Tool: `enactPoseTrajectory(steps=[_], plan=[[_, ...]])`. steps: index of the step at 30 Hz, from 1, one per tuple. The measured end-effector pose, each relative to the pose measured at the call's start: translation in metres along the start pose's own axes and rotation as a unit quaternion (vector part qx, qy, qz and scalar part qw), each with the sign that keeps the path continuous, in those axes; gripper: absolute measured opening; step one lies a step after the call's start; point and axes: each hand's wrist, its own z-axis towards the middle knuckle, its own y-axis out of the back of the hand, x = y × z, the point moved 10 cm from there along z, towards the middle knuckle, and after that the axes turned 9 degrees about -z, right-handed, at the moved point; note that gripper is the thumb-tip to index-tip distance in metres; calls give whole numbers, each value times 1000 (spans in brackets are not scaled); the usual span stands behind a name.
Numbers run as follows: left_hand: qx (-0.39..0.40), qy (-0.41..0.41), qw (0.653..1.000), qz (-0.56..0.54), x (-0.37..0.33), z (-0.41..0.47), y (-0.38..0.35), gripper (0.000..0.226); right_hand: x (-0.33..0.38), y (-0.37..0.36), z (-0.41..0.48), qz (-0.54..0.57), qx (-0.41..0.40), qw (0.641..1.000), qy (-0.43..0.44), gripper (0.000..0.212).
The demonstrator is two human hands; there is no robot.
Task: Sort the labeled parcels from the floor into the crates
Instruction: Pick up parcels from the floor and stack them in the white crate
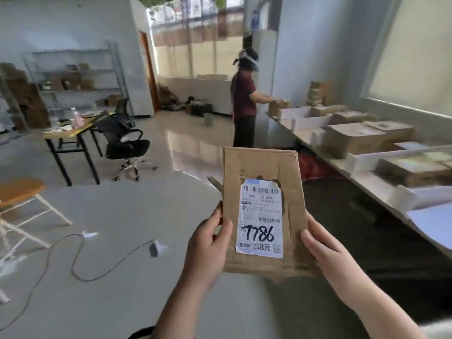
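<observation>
Parcel (264,211) = matt brown cardboard, creased + scuffed, w/ glossy white paper label (260,220); floor (186,145) = smooth glossy tile; chair (124,140) = black mesh/plastic, chrome base.

Wide floor (146,302) lies open on the left, crossed by a loose cable (84,280). On the right the long counter (362,178) is crowded with white crates (359,161) packed with cardboard boxes (352,140); another person (243,101) stands at its far end.
</observation>
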Motion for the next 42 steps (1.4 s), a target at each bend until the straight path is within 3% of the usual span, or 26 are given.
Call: enactPoseTrajectory(steps=[5, 10, 16, 22, 26, 29, 33, 37, 42], plan=[[157, 9, 987, 5, 6, 23, -155, 41, -18, 133, -48, 36, -169, 984, -38, 44], [296, 8, 955, -1, 14, 16, -285, 32, -26, 221, -105, 29, -310, 949, -56, 45], [471, 24, 882, -18, 19, -22, -419, 24, -41, 301, -189, 9, -507, 855, -113, 41], [595, 57, 802, 3, 44, -86, -514, 24, -71, 338, -266, 3, -621, 767, -161, 45], [653, 86, 751, 50, 70, -145, -561, 33, -104, 353, -322, 31, -662, 718, -215, 48], [668, 86, 733, 91, 92, -179, -589, 41, -128, 371, -348, 54, -660, 710, -238, 48], [660, 115, 732, 125, 111, -205, -610, 40, -154, 406, -368, 54, -627, 723, -284, 48], [646, 134, 736, 152, 121, -217, -633, 25, -173, 439, -376, 64, -606, 737, -293, 44], [622, 124, 754, 172, 135, -211, -651, 36, -195, 464, -370, 90, -577, 749, -313, 49]])
